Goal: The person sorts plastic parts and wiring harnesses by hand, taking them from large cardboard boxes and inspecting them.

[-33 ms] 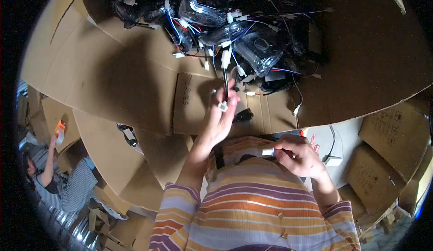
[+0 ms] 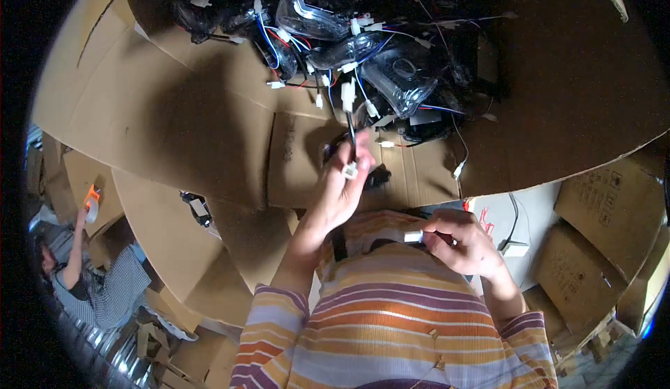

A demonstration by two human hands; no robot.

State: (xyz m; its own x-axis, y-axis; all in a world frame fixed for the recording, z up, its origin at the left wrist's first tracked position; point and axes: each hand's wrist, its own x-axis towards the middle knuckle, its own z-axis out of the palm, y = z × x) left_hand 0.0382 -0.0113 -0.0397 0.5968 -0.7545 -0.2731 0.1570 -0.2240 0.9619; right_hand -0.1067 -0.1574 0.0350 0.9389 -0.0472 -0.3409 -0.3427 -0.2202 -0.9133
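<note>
My left hand (image 2: 342, 183) is raised over the front of a big cardboard box, its fingers closed on a black cable. A white plug connector (image 2: 350, 171) sits on that cable at my fingertips, and a second white connector (image 2: 348, 96) is at the cable's far end, close to the pile. Lower and to the right, my right hand (image 2: 464, 242) pinches another white plug connector (image 2: 413, 237) in front of my striped top. Whatever wire runs from it is hidden. Beyond my left hand lie clear-plastic and black lamp-like parts (image 2: 401, 78) with blue, red, black and white wires.
Cardboard walls (image 2: 202, 109) curve around the pile. To the left, a black part (image 2: 198, 209) lies on cardboard, and a person (image 2: 105, 277) holds an orange tape dispenser (image 2: 92, 204). Cartons (image 2: 579, 263) stand at the right, beside a white surface (image 2: 537, 218) with a black cord.
My left hand has shifted slightly to the right, and the connector at its fingertips has moved with it. My right hand stays almost where it was.
</note>
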